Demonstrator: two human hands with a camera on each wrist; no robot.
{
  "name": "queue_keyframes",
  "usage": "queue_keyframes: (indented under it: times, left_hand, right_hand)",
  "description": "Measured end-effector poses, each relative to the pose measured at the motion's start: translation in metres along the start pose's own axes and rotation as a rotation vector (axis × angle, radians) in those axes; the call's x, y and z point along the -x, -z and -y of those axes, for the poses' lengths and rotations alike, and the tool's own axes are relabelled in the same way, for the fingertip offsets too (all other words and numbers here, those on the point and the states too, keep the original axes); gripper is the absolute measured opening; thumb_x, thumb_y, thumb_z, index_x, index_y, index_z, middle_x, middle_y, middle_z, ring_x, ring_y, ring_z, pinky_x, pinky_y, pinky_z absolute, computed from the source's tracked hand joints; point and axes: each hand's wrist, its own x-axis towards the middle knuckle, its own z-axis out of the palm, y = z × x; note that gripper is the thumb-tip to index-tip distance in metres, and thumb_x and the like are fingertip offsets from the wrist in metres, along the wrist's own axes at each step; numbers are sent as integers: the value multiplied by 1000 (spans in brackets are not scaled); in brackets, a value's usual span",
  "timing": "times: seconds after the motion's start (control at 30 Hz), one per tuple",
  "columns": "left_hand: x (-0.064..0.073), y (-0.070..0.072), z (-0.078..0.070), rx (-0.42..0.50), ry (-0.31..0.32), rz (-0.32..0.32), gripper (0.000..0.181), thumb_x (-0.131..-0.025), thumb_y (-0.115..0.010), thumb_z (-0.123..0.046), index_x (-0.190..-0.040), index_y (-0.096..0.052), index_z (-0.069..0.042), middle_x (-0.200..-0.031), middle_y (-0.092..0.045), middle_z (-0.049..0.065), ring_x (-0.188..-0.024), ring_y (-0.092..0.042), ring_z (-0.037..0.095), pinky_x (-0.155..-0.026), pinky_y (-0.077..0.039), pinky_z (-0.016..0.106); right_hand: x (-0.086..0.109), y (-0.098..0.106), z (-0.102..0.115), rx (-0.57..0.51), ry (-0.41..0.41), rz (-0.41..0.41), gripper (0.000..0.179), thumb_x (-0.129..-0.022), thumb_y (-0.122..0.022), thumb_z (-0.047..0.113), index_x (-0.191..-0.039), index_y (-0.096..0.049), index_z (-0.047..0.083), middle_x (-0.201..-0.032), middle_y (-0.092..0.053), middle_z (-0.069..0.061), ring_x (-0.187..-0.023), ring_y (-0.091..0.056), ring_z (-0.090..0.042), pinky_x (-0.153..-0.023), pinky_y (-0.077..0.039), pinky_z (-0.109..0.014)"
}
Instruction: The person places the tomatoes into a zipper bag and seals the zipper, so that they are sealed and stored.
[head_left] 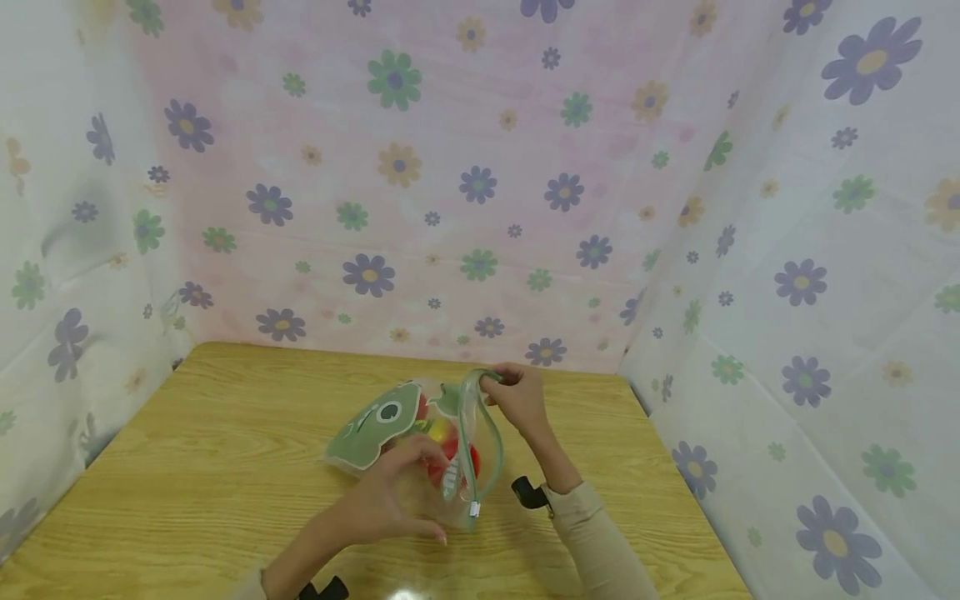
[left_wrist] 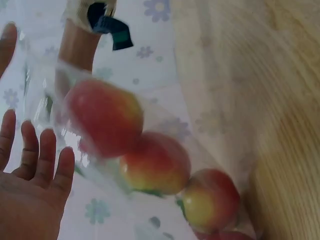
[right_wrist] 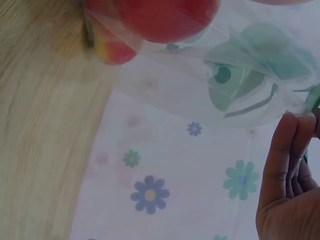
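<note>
A clear zipper bag [head_left: 375,429] with a green cartoon face lies on its side on the wooden table. Several round red-and-yellow fruits [left_wrist: 155,162] are inside it; their exact kind is unclear. The bag's green-edged mouth faces right and gapes, with a white zipper slider [head_left: 475,509] at its lower end. My right hand [head_left: 517,400] pinches the upper part of that edge between thumb and fingers. My left hand [head_left: 382,500] is at the bag's near side, thumb and fingers spread apart; in the left wrist view its fingers extend beside the clear plastic without gripping it.
The wooden table [head_left: 225,433] extends on all sides of the bag. Flower-patterned cloth [head_left: 450,167] hangs behind the table and along its left and right sides. A black wrist mount [head_left: 529,492] sits at the right sleeve.
</note>
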Motion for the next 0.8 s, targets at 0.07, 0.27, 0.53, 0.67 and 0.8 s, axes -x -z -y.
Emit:
queue_keyframes:
  times: [0.07, 0.27, 0.53, 0.67, 0.8]
  left_hand:
    - [-1, -6, 0, -40, -50, 2, 60, -73, -94, -29, -121, -58, -19, -116, -59, -4, -108, -55, 16, -95, -52, 32]
    - [-5, -14, 1, -67, -185, -122, 30, -85, -83, -8, -110, -68, -14, -106, -65, -1, -97, -63, 12, -87, -57, 26]
    - [-9, 7, -2, 25, -185, -303, 30, -90, -66, 15, -110, -71, -7, -105, -72, 8, -98, -65, 16, -92, -52, 22]
    - [-10, 23, -6, 32, -118, -381, 26, -95, -59, 15, -112, -69, -3, -113, -71, 2, -102, -66, 10, -88, -55, 20]
    - [-15, 40, -8, 61, -132, -495, 23, -94, -55, 19, -111, -67, 7, -108, -72, -1, -91, -70, 7, -75, -60, 20]
  right_hand:
    - [-5, 1, -6, -8, -1, -5, 10, -91, -67, 0, -93, -74, -7, -71, -71, 1, -61, -69, -38, -65, -63, -48]
    - [-16, 5, -18, -65, 19, -10, 11, -93, -70, 2, -97, -74, -7, -76, -73, 0, -58, -66, -17, -63, -63, -32]
    - [-24, 14, -14, -101, 68, 27, 16, -94, -72, 5, -103, -71, -8, -83, -74, 5, -63, -66, -10, -67, -62, -26]
    - [-27, 19, -10, -96, 97, 56, 19, -95, -71, 6, -106, -70, -10, -84, -74, 7, -64, -65, -9, -71, -62, -26]
    - [-30, 23, -8, -106, 80, 57, 21, -99, -68, 11, -109, -70, -7, -87, -72, 7, -70, -65, -10, -77, -61, -26]
